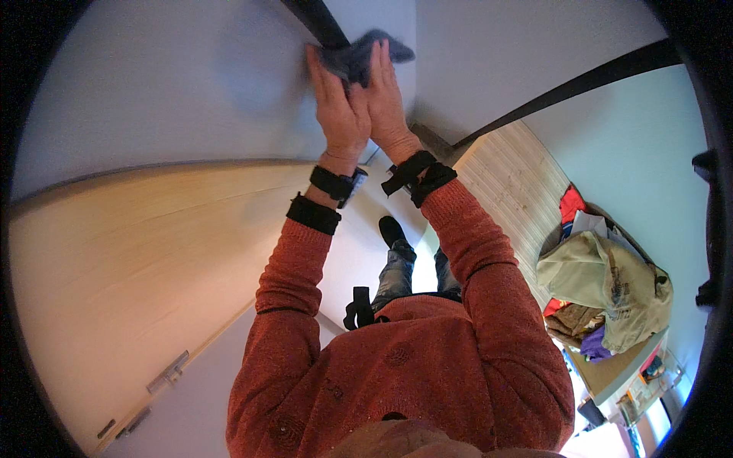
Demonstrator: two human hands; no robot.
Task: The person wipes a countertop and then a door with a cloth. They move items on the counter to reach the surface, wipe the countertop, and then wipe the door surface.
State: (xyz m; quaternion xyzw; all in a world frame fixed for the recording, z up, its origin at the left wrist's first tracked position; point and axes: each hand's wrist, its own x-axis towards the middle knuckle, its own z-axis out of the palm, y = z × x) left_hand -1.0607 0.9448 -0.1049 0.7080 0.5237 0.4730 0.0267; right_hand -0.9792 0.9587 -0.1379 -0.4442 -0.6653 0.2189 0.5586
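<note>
Both hands are raised side by side near the top of the view, close to the corner of two pale surfaces. A dark grey cloth (pixel 366 54), blurred, is bunched at their fingertips. My left hand (pixel 342 114) presses at the left part of the cloth, beside the lower end of a black strip (pixel 320 26). My right hand (pixel 389 103) lies against it, fingers extended over the cloth. Parts of the fingers are blurred or hidden, so the exact grip is hard to see. Black straps circle both wrists.
A light wooden panel (pixel 149 229) with a metal hinge (pixel 168 372) stands at the left. Another black strip (pixel 578 86) crosses the upper right. At the right, a heap of clothes (pixel 607 286) lies beside a ribbed wooden surface (pixel 509 183).
</note>
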